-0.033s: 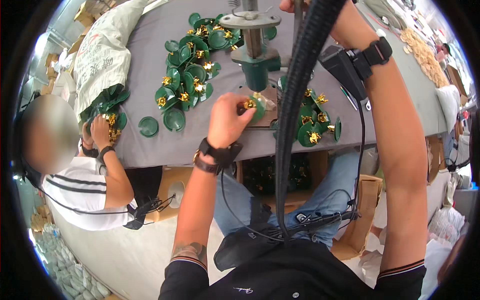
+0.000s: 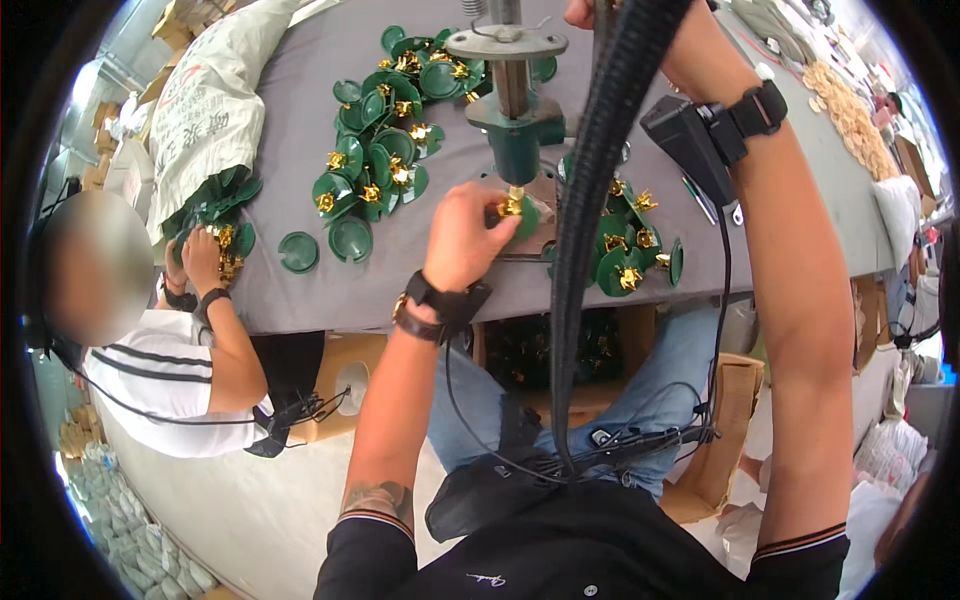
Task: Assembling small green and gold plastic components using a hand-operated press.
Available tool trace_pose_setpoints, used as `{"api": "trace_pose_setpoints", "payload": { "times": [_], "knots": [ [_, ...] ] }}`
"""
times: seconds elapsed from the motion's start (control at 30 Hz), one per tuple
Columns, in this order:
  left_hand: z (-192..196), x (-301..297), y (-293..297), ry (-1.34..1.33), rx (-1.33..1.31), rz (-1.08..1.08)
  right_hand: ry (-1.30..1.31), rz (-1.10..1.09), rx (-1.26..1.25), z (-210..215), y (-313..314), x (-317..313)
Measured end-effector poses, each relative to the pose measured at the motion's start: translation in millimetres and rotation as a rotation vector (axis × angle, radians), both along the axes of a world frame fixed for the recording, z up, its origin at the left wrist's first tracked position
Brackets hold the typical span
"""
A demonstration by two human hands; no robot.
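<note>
My left hand [image 2: 465, 235] pinches a green plastic disc [image 2: 528, 222] with a gold claw-shaped fitting [image 2: 511, 206] on it. It holds the disc at the base of a bench press [image 2: 516, 135], with the fitting right under the press's brass-coloured tip [image 2: 517, 190]. Up at the top edge, my right hand [image 2: 690, 62] is closed round the press's upright lever [image 2: 602, 40]; a thick black cable [image 2: 590, 200] covers part of it. Left of the press lies a spread of green discs with gold fittings [image 2: 385, 165]. More such discs [image 2: 625, 250] lie to its right.
Two plain discs [image 2: 298, 252] lie near the table's front edge. At the left, a co-worker [image 2: 170, 380] handles discs by a white woven sack [image 2: 215, 100]. An open box of green parts [image 2: 555, 350] sits below the table edge. Pens [image 2: 698, 198] lie at the right.
My left hand has shifted slightly right with the disc, bringing the gold fitting in line under the press tip. My right hand stays at the lever.
</note>
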State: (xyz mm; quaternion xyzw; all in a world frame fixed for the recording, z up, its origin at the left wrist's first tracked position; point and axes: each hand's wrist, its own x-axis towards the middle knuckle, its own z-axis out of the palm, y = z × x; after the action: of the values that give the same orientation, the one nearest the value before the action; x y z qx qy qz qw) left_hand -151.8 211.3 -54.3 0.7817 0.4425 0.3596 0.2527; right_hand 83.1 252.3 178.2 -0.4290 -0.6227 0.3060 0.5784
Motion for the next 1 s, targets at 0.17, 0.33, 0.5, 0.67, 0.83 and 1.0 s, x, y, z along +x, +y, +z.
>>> {"api": "trace_pose_setpoints", "payload": {
  "times": [0.17,0.33,0.5,0.67,0.83,1.0],
  "knots": [
    [-22.5,13.0,14.6,-0.008,0.032,0.041,-0.163,-0.093,0.122,-9.8,-40.3,2.1],
    [-24.2,5.3,9.0,-0.096,0.037,0.04,-0.219,0.085,0.484,-111.2,-163.8,-23.4],
    [-17.5,16.3,10.6,-0.048,0.112,0.017,-0.644,0.008,0.594,-217.1,-197.0,-0.7],
    [-25.8,10.1,6.7,-0.024,0.09,0.091,-0.644,-0.166,0.444,-41.2,-151.8,-22.1],
    [-25.0,29.0,-29.2,0.032,0.077,0.427,-0.415,-0.063,0.151,13.5,-38.5,5.1],
    [5.4,57.7,-81.1,-0.557,-0.247,-0.074,-0.275,-0.096,0.195,14.8,-52.8,-13.2]
  ]
}}
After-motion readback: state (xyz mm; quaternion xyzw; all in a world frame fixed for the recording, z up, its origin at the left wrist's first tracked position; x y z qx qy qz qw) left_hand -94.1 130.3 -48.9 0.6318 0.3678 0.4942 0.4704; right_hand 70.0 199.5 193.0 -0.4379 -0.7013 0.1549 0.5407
